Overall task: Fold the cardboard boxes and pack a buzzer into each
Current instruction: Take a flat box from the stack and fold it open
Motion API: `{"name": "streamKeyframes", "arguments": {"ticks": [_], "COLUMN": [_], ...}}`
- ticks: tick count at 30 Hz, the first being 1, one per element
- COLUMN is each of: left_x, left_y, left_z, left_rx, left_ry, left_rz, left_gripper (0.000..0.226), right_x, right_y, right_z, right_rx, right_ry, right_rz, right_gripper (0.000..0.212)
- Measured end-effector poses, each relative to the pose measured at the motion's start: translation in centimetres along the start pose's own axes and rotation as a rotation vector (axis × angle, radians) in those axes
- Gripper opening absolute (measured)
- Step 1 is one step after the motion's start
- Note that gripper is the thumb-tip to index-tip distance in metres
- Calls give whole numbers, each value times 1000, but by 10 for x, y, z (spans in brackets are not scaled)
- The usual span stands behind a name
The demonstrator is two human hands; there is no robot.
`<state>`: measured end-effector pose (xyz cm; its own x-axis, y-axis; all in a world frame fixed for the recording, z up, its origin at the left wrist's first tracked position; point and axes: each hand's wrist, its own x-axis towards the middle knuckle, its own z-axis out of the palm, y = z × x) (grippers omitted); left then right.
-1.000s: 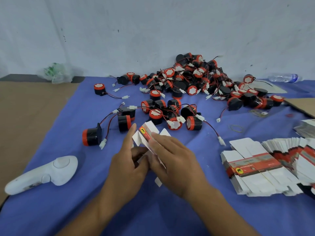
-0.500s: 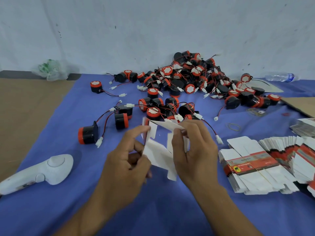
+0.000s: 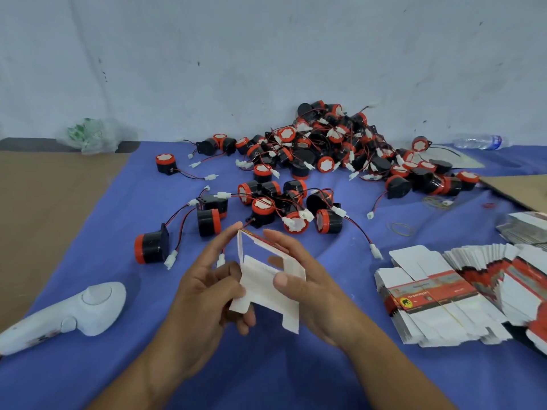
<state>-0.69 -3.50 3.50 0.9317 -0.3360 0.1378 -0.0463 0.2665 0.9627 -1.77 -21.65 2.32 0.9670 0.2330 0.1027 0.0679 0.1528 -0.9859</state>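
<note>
Underneath everything lies a blue cloth (image 3: 296,380). At its far side, against the pale wall (image 3: 266,54), a heap of black cylindrical buzzers (image 3: 325,149) with orange caps and red-black wires spreads toward the middle. At the right edge sits a banded stack of flat white-and-red cardboard box blanks (image 3: 438,303), and near the left a white plastic handheld controller (image 3: 74,312). Above the cloth's middle the left hand (image 3: 204,297) and right hand (image 3: 313,291) hold a half-opened white cardboard box (image 3: 260,291) between them. The left thumb and fingers pinch its left wall and lower flap. The right thumb presses the front flap, with the fingers curled behind. A yellowish rubber band (image 3: 400,229) lies right of the nearest buzzers.
</note>
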Motion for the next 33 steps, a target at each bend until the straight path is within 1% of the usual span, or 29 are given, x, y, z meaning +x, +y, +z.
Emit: {"name": "streamKeyframes", "arguments": {"ticks": [1, 2, 4, 5, 6, 8, 9, 11, 13, 15, 16, 17, 19, 20, 21, 23, 25, 26, 27, 28, 30, 31, 33], "left_x": [0, 1, 3, 3, 3, 3, 3, 4, 4, 4, 6, 7, 7, 7, 7, 6, 9, 11, 13, 13, 9, 7, 5], "left_y": [-3, -7, -16, -20, -25, -27, -26, -23, -21, -19, -18, -15, -12, -12, -10, -10, -8, -8, -8, -10, -13, -14, -14], "left_z": [-2, -3, -2, -2, -2, -3, -4, -7, -7, -7, -9, -11, -15, -18, -17, -17, -11, -9, -7, -5, -1, -1, -1], "left_rx": [79, 200, 455, 550, 606, 624, 585, 418, 185, 36, 4, -22, -87, -119, -165, -253, -276, -259, -193, -77, 70, 71, 49], "left_ry": [-4, -13, -28, -40, -45, -18, -2, -31, -90, -66, -42, -22, -14, -21, -57, -141, -145, -146, -126, -107, -91, -64, -30], "left_rz": [31, 71, 125, 139, 156, 195, 205, 184, 134, 75, 70, 68, 43, 30, 22, -13, -82, -117, -120, -87, 3, 3, -9], "left_gripper": [70, 65, 51, 48, 48, 49, 50, 51, 45, 35, 29, 26, 24, 24, 23, 33, 45, 42, 34, 29, 31, 35, 32], "right_x": [0, 1, 4, 5, 4, 3, 2, 2, 3, 2, 1, -1, -2, -2, -1, 2, 4, 4, 4, 3, 3, 3, 2], "right_y": [0, -1, -1, -2, -1, -1, -2, -1, 1, 2, 1, 0, 0, 0, 0, 1, 1, 1, -1, -3, -5, -4, -2], "right_z": [1, 1, 4, 6, 6, 6, 6, 8, 11, 13, 12, 10, 6, 6, 8, 14, 16, 15, 13, 12, 12, 12, 15], "right_rx": [-34, -98, -297, -350, -346, -240, -174, -106, -101, -103, -115, -127, -124, -123, -125, -95, 17, 76, 128, 163, 170, 155, 109], "right_ry": [67, 169, 399, 465, 486, 437, 389, 303, 190, 58, 0, -56, -146, -140, -91, 46, 161, 196, 213, 215, 192, 172, 122], "right_rz": [-30, -64, -121, -137, -142, -132, -122, -94, -65, -43, -47, -58, -93, -109, -120, -102, -47, -26, -10, -3, 6, 10, 13], "right_gripper": [68, 67, 59, 56, 55, 56, 59, 68, 84, 96, 97, 93, 71, 61, 54, 43, 32, 30, 27, 24, 22, 23, 24]}}
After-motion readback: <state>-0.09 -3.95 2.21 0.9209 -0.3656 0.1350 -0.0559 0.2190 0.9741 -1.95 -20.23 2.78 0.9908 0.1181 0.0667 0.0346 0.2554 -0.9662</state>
